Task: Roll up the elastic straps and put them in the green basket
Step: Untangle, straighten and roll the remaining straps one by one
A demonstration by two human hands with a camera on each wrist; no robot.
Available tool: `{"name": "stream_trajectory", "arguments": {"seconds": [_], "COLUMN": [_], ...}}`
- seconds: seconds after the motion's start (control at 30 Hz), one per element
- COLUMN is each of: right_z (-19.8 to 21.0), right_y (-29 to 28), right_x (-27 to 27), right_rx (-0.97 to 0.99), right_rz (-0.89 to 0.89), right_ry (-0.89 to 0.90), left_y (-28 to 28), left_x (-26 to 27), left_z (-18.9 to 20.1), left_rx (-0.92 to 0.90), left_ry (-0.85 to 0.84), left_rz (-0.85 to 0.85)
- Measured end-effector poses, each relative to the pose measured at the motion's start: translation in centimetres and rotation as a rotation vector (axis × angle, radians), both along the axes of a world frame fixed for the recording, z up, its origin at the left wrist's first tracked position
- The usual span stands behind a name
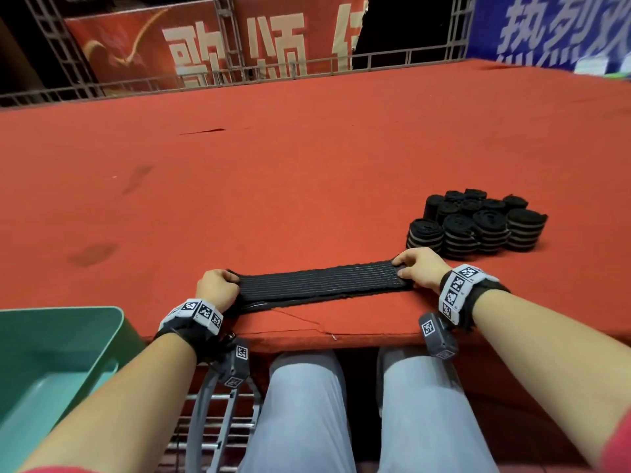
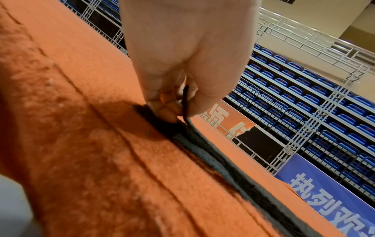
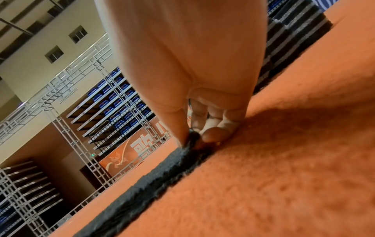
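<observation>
A black elastic strap (image 1: 321,283) with thin grey lines lies flat and stretched across the red table near its front edge. My left hand (image 1: 218,288) pinches its left end; in the left wrist view the fingers (image 2: 168,110) curl round the strap edge (image 2: 213,154). My right hand (image 1: 418,268) grips the right end, thumb and fingers closed on the strap (image 3: 154,179) in the right wrist view. The green basket (image 1: 61,356) sits low at the left, beside my left forearm, below table level.
Several rolled black straps (image 1: 478,225) stand clustered on the red felt table (image 1: 307,165) to the right, just beyond my right hand. Metal truss railing (image 1: 239,73) and banners line the far edge. My knees are under the table's front edge.
</observation>
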State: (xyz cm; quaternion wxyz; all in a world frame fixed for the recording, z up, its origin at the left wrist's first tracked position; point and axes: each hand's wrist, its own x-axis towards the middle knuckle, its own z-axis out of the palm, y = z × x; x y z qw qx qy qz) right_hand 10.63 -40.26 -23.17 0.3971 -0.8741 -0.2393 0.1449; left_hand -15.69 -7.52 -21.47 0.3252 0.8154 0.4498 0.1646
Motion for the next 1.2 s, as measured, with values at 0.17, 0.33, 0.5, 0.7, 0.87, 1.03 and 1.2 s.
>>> {"name": "stream_trajectory", "arguments": {"seconds": [0.17,0.33,0.5,0.7,0.87,1.03,1.2], "right_z": [-0.2,-0.3,-0.5,-0.5,-0.4,-0.4,-0.3], "right_y": [0.1,0.2,0.4,0.4,0.5,0.5,0.6], "right_x": [0.1,0.0,-0.2,-0.3,-0.4,-0.5,-0.6], "right_rx": [-0.063,-0.105,-0.13,-0.153,-0.164,-0.17,-0.185], "right_rz": [0.022,0.011,0.01,0.029,0.034,0.037,0.039], "right_ry": [-0.056,-0.095,-0.135,-0.163,-0.176,-0.173,-0.179], "left_y": [-0.5,-0.7,-0.9,-1.1,-0.9,-0.9,-0.8], "left_x": [-0.5,-0.9,-1.1,-0.9,-0.9,-1.0,-0.8], "left_z": [0.5,0.8,0.6,0.7,0.7,0.7,0.4], "left_rx": [-0.016,-0.001,0.025,0.063,0.08,0.085,0.096], "left_ry": [-0.022,-0.004,0.029,0.084,0.124,0.158,0.189], "left_rz": [0.011,0.009,-0.006,-0.015,-0.025,-0.037,-0.04]}}
